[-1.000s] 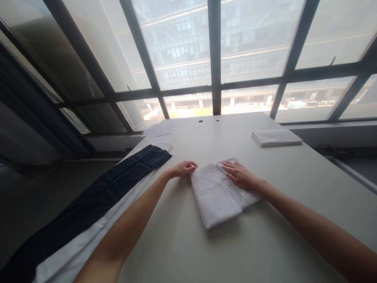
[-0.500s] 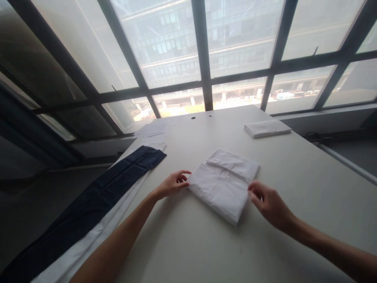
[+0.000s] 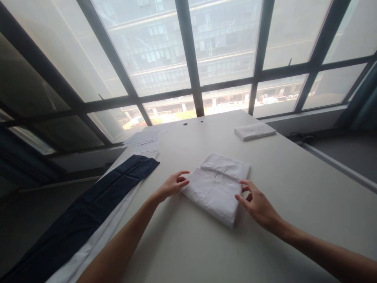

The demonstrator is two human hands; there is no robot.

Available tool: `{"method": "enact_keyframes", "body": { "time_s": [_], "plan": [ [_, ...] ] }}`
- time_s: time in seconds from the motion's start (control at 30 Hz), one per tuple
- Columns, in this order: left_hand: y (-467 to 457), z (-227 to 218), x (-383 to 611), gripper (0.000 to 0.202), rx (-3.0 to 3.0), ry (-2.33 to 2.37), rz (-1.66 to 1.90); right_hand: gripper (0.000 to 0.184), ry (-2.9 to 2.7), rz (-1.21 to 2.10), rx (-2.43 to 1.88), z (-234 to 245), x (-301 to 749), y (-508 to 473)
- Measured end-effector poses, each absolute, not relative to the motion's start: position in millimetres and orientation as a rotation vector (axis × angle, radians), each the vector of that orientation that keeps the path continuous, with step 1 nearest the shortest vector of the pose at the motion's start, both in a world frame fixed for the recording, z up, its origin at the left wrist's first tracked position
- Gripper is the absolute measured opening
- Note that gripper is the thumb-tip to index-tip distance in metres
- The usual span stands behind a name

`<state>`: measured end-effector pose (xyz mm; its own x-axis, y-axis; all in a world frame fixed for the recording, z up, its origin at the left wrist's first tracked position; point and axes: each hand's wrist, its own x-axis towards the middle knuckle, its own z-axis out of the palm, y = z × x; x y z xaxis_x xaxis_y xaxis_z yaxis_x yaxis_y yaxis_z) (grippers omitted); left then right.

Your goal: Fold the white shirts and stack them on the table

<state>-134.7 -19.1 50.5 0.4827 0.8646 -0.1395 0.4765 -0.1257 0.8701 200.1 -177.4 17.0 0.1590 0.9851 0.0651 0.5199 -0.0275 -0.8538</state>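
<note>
A folded white cloth (image 3: pixel 216 186) lies in the middle of a white table (image 3: pixel 182 243). My left hand (image 3: pixel 172 185) rests at the cloth's left edge, fingers curled and touching it. My right hand (image 3: pixel 257 204) is at the cloth's right edge, fingers spread and slightly bent, fingertips against the fabric. Neither hand has lifted the cloth.
A long dark blue garment (image 3: pixel 85 220) lies over a white one (image 3: pixel 88 251) along the table's left edge. Another folded white cloth (image 3: pixel 255 131) sits at the far right. Flat white pieces (image 3: pixel 144 138) lie at the far left corner. Large windows stand behind the table.
My right hand left the top of the cloth and came to its right edge. The cloth has turned a little. My left hand stayed at the left edge.
</note>
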Motion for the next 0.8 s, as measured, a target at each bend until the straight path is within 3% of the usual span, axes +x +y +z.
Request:
{"method": "enact_keyframes", "body": {
  "time_s": [0.13, 0.3, 0.43, 0.63, 0.8],
  "plan": [
    [-6.7, 48.9, -120.8, 0.071, 1.710, 1.078, 0.584, 0.055, -1.453, 0.735, -1.619, 18.0, 199.8, -164.6],
    [-6.6, 50.8, -114.4, 0.071, 1.612, 0.997, 0.719, 0.040, -1.439, 0.846, -1.374, 29.8, 191.9, -160.3],
    [-8.8, 45.1, -118.7, 0.073, 1.586, 0.983, 0.803, 0.045, -1.364, 0.929, -1.329, 27.4, 196.4, -152.8],
    [-1.8, 30.3, -111.4, 0.063, 1.784, 1.138, 0.769, 0.045, -1.655, 0.523, -1.561, 14.1, 203.8, -143.8],
    [-3.0, 29.1, -129.1, 0.061, 1.885, 1.165, 0.771, 0.031, -1.802, 0.188, -1.636, 30.1, 201.2, -177.7]
  ]
}}
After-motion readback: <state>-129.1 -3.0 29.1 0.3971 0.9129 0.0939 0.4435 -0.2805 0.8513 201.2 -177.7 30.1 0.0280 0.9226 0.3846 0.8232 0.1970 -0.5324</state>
